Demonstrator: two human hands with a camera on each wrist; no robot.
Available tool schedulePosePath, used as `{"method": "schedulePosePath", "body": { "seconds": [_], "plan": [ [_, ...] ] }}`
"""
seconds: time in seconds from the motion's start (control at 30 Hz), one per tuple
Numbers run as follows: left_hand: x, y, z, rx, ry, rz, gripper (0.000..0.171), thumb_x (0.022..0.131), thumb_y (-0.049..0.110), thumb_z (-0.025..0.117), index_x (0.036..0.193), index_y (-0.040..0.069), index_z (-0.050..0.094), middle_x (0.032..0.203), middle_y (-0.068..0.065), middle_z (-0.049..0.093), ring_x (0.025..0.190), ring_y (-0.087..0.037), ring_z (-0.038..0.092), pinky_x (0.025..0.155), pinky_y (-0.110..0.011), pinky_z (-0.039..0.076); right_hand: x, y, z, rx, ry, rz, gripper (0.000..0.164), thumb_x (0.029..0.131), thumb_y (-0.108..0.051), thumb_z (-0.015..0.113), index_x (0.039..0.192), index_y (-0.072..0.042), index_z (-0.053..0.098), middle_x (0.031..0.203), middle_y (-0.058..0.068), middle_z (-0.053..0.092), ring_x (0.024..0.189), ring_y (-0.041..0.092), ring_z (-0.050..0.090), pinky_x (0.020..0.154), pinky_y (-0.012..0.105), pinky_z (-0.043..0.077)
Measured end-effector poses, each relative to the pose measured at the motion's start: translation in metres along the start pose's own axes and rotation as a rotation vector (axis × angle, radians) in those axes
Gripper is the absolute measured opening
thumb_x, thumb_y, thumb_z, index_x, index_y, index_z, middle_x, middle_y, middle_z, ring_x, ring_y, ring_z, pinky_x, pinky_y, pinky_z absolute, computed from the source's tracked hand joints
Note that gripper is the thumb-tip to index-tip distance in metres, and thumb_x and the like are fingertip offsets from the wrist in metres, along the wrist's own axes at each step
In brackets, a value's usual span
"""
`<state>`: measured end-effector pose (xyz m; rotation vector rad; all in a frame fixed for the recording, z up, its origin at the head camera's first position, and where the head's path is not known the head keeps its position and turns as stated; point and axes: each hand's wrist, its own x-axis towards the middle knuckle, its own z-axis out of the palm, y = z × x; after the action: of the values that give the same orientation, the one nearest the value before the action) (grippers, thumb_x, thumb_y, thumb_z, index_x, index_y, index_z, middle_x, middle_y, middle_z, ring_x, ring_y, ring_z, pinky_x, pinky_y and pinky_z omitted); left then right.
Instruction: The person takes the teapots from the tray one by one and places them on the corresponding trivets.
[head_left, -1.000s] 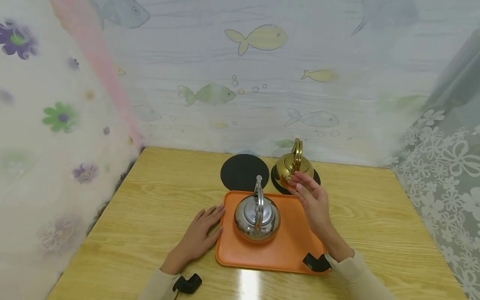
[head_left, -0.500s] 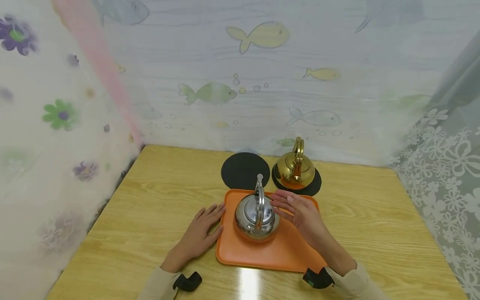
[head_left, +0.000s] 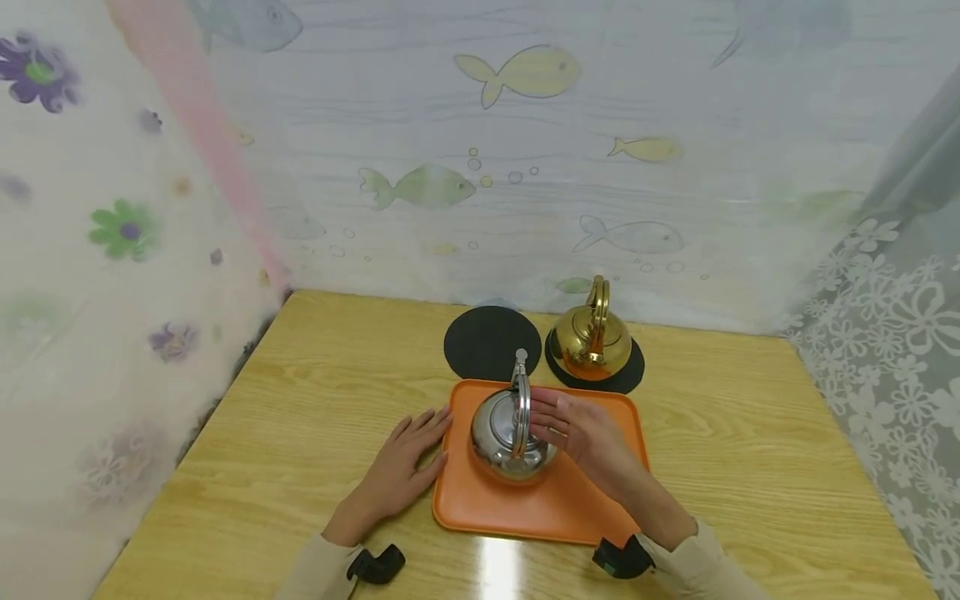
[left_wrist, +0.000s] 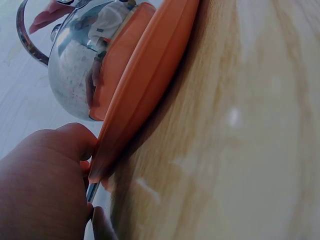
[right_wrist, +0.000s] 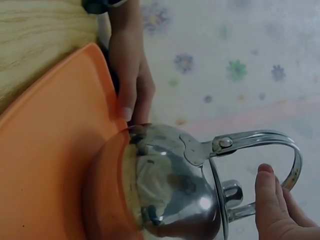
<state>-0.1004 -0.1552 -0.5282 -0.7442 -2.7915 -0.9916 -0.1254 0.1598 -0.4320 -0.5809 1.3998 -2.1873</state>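
A silver kettle (head_left: 495, 433) with an upright arched handle (right_wrist: 297, 165) stands on an orange tray (head_left: 480, 512). My right hand (head_left: 592, 433) is at the kettle's right side, its nearly straight fingers (right_wrist: 270, 195) reaching into the space between handle and lid. Those fingers are not curled round the handle. At the tray's left rim lies my left hand (head_left: 401, 467), with fingers extended and fingertips on the edge. Up close in the left wrist view, the thumb (left_wrist: 77, 140) touches the tray's rim.
Behind the tray lies a round black mat (head_left: 491, 342). To its right a gold kettle (head_left: 592, 342) stands on another black mat (head_left: 636, 371). All this is on a wooden table (head_left: 322, 375), with a fish-patterned curtain (head_left: 420, 250) behind.
My right hand has moved from in front of the gold kettle, left and nearer, to the silver kettle's handle. The left hand has stayed at the tray's rim.
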Motion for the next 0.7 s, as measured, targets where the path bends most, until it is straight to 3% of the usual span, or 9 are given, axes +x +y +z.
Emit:
{"method": "schedulePosePath", "body": {
  "seconds": [0.23,0.7],
  "plan": [
    [0.0005,0.0000,0.0012,0.014,0.007,0.011,0.055,0.102,0.029,0.061,0.152,0.009,0.049,0.159,-0.005,0.045,0.148,-0.032,0.039,0.120,-0.061,0.024,0.0017,-0.0012,0.0020,0.001,-0.011,-0.004,0.049,0.113,-0.017,0.034,0.151,0.014,0.036,0.136,0.002,0.065,0.117,0.013,0.066,0.101,0.028,0.053],
    [-0.0009,0.0010,-0.0004,0.011,-0.017,-0.002,0.055,0.103,0.030,0.060,0.153,0.009,0.048,0.160,-0.005,0.042,0.150,-0.031,0.036,0.121,-0.061,0.023,0.0072,-0.0016,0.0055,0.047,0.004,0.003,0.048,0.112,-0.016,0.037,0.151,0.013,0.037,0.129,0.001,0.069,0.111,0.011,0.068,0.097,0.026,0.055]
  ]
}}
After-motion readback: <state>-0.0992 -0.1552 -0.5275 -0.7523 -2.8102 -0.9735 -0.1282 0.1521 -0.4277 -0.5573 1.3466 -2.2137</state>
